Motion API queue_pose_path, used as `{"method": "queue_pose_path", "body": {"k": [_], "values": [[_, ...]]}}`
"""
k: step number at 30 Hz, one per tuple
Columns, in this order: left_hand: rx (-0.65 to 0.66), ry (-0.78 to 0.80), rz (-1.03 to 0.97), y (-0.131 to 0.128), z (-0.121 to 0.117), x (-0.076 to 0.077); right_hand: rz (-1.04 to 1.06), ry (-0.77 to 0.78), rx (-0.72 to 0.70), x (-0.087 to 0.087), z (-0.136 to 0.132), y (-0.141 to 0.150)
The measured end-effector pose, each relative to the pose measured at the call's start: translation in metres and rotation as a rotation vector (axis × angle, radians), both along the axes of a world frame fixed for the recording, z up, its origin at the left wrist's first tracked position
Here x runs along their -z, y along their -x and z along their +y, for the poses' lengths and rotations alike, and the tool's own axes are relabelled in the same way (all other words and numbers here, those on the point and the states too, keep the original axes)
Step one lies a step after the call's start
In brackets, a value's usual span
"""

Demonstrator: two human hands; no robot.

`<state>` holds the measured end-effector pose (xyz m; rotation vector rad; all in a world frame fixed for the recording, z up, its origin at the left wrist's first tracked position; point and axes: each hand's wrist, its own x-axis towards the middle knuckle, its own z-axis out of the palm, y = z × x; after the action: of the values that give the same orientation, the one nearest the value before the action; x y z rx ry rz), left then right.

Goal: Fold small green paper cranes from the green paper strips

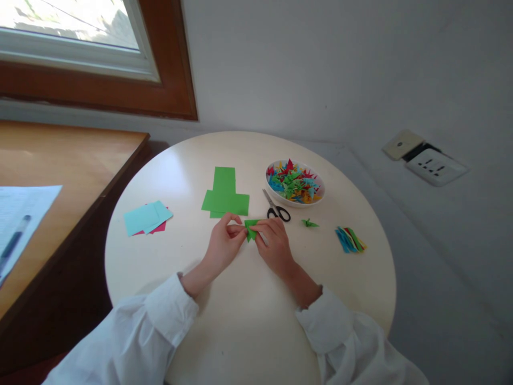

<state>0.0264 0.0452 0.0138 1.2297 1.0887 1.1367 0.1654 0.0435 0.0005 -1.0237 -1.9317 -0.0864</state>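
A small folded piece of green paper (250,231) is pinched between my two hands above the round white table (240,342). My left hand (225,239) grips its left edge with thumb and fingertips. From the other side, my right hand (276,243) has its fingers closed on the paper, covering part of it. Just beyond my hands lie overlapping sheets of green paper (224,195). Scissors (276,207) with black handles rest behind my right hand. A finished green paper crane (310,223) sits to the right of that hand.
A white bowl (296,203) full of colourful paper cranes stands at the back right. Coloured paper strips (350,240) lie near the right edge. Light blue paper (142,218) over red sheets is at left. A wooden desk (80,155) holds a pen (15,240) on paper.
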Motion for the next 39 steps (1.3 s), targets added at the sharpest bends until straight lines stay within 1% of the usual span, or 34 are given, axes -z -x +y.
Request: {"method": "queue_pose_path", "body": {"k": [6,13,22,26,32,35,39], "values": [[-0.015,-0.011,0.01,0.0012,0.0012,0.0011,-0.031,-0.019,-0.005,-0.0001,-0.0013,0.0001],[-0.014,-0.02,0.003,0.0018,0.0016,0.0004,-0.056,0.029,0.0,0.0025,-0.0017,-0.0005],[-0.055,-0.012,0.039,0.0013,0.0008,-0.0017,-0.084,-0.005,0.003,0.0014,-0.0019,0.0006],[-0.058,-0.014,0.054,0.0014,0.0015,-0.0027,-0.1,0.004,0.007,0.002,-0.0021,0.0007],[-0.085,-0.009,0.049,0.0022,0.0038,-0.0043,-0.067,0.026,-0.028,0.0009,-0.0045,0.0028],[-0.1,-0.033,0.095,0.0027,0.0043,-0.0057,-0.017,0.017,0.001,-0.0013,-0.0069,0.0047],[-0.09,-0.096,0.157,0.0031,0.003,-0.0058,0.072,0.004,0.101,-0.0043,-0.008,0.0057]]}}
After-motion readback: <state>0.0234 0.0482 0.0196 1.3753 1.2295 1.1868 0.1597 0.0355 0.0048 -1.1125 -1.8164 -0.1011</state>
